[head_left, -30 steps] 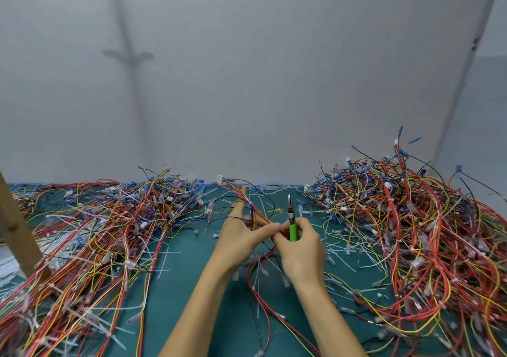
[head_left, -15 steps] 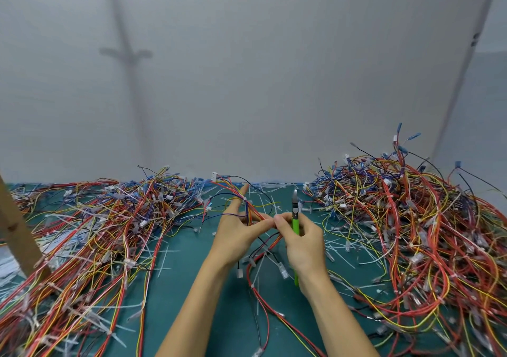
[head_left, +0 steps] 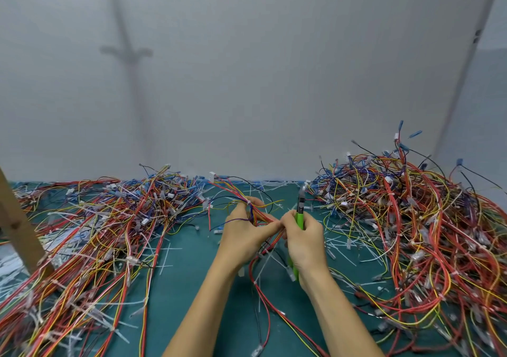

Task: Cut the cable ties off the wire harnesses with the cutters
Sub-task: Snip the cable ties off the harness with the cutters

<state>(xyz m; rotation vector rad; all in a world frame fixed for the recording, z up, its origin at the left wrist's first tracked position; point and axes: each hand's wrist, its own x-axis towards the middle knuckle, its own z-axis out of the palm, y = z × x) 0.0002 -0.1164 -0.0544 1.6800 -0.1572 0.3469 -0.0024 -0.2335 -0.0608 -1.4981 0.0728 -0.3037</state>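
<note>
- Covering the lower part of the frame, the teal counter (head_left: 186, 288) carries two tangles of wire harnesses: a flat spread (head_left: 96, 233) at lower left and a taller heap (head_left: 411, 233) at right.
- White cut-off ties (head_left: 164, 249) litter the counter between them.
- One harness (head_left: 233, 189) is lifted at centre; its red wires trail down toward the bottom edge.
- The left hand (head_left: 244, 236) has its fingers curled round this bundle, gripping it.
- The right hand (head_left: 304, 241) grips the green-handled cutters (head_left: 300, 214), nose pointing up and clear of the wires, while its fingertips meet the left hand's at the bundle.
- The step looks like feeling for the next tie; which tie is too small to tell.
- Next, the cutter nose would need tipping down onto the tie alone, sparing the wire insulation.
</note>
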